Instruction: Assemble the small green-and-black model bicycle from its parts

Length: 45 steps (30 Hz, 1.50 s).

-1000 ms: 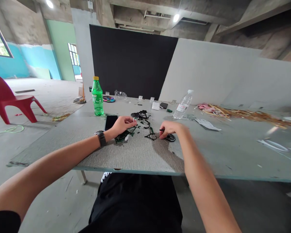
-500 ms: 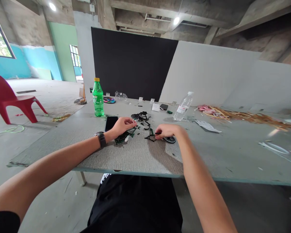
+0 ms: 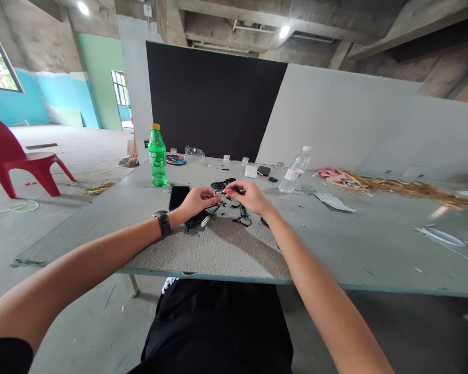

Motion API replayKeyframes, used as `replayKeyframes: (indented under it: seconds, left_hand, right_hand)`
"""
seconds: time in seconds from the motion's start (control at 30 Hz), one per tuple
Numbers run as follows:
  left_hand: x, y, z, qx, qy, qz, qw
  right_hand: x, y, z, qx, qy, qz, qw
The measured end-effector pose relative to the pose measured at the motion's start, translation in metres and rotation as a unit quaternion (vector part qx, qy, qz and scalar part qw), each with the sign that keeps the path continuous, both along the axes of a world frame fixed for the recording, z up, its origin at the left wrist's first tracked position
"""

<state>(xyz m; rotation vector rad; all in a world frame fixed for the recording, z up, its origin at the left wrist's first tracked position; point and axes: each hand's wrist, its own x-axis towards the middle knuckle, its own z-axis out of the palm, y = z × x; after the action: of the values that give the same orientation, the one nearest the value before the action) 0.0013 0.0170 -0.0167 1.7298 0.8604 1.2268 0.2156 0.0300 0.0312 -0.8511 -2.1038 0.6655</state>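
Note:
My left hand, with a black watch on its wrist, is closed in a pinch on a tiny pale piece at its fingertips; its kind cannot be made out. Just across from it, my right hand pinches too, and what lies between its fingers is too small to name. Below the left hand is a heap of black and dark green plastic parts. A thin black frame-like part lies beneath the right hand. More black parts sit behind the hands. The right wrist mostly hides a small black wheel.
A dark phone lies by the left hand, with a green bottle behind it. A clear bottle, a paper slip and a pile of straw-like strips are to the right. The grey table has its edge near my lap.
My right hand has moved left and away from me, from beside the wheel and frame-like part to my left fingertips. The left hand stays almost in place.

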Motion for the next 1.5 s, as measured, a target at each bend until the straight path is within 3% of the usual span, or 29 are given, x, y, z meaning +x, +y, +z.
replayKeyframes:
  seconds: [0.17,0.67,1.03,1.5]
  left_hand:
    - [-0.001,0.001,-0.001,0.005,0.004,-0.003,1.000]
    - [0.001,-0.003,0.000,0.007,0.014,0.012,1.000]
    - [0.003,-0.009,0.002,0.018,0.045,0.018,0.999]
    - [0.003,-0.012,0.003,0.044,0.034,0.081,0.995]
  right_hand:
    - [-0.004,0.003,-0.006,-0.001,0.044,-0.009,0.999]
    - [-0.012,-0.001,-0.013,-0.063,0.010,0.021,0.998]
    - [-0.011,0.002,-0.018,-0.071,0.063,-0.018,0.995]
    - [-0.014,0.001,-0.019,-0.082,0.103,-0.017,0.991]
